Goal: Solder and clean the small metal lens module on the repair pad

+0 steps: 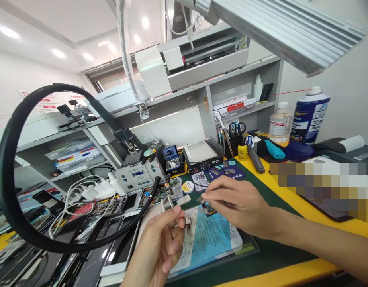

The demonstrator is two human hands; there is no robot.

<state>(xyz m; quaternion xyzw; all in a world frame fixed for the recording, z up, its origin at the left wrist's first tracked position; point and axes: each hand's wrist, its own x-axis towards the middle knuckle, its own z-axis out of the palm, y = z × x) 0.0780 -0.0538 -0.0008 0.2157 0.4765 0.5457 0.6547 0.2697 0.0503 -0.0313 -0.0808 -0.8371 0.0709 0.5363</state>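
Table (291, 275) clutter crowds us: the black ring (10, 159) at left, phones (112, 247) lower left. At lower centre our left hand (160, 247) pinches tweezers (167, 202); our right hand (240, 205) pinches a small part (202, 198) above the blue mat (214, 239). A slip could drop it among them.

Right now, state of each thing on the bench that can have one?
left hand: fingers pinched on small white part
right hand: fingers pinched on small dark part
blue mat: flat under both hands
spray can: upright, capped
clear bottle: upright, capped
scissors: standing in holder
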